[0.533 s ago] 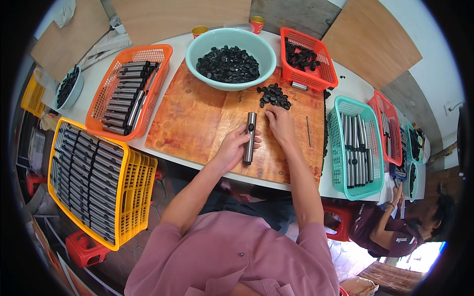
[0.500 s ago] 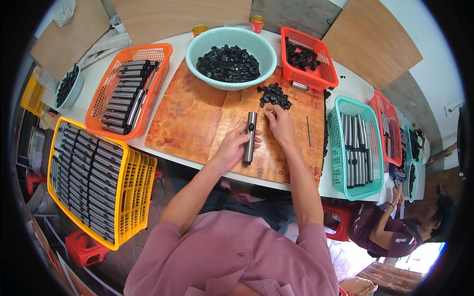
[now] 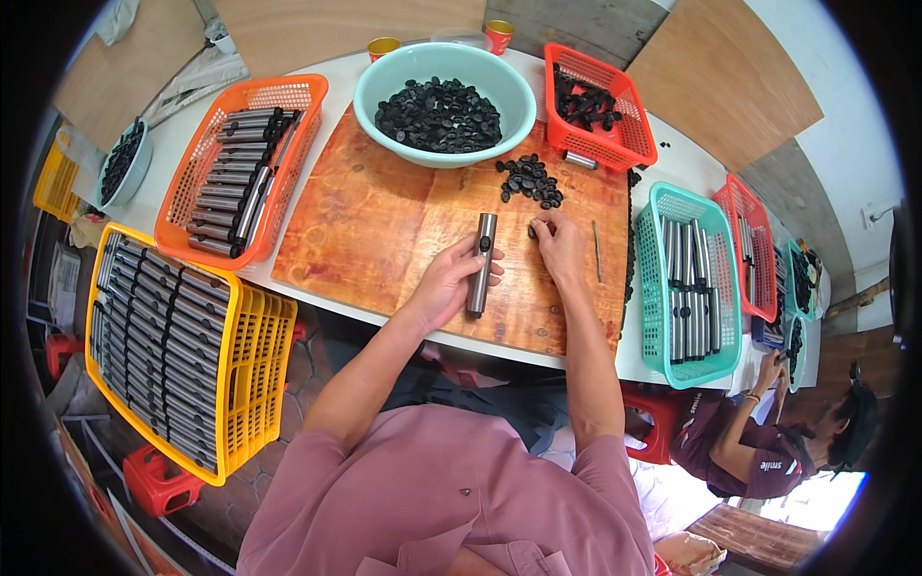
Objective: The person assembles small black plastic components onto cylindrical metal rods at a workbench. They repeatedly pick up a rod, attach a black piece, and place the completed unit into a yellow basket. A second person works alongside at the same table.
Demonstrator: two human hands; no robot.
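At centre frame, the left hand [image 3: 448, 284] wraps a metal tube [image 3: 481, 276], apparently steadying it; beside it, the right hand [image 3: 563, 250] pinches a black cap [image 3: 532, 231], a pile of caps [image 3: 528, 180] above, likely for easy reach

Short white lettering [image 3: 771, 466] stands on the sleeve [image 3: 768, 479] of a dark maroon shirt [image 3: 695, 446] worn by a co-worker [image 3: 732, 445] at right. Similar white lettering marks another part of that shirt, seen at a steep slant.
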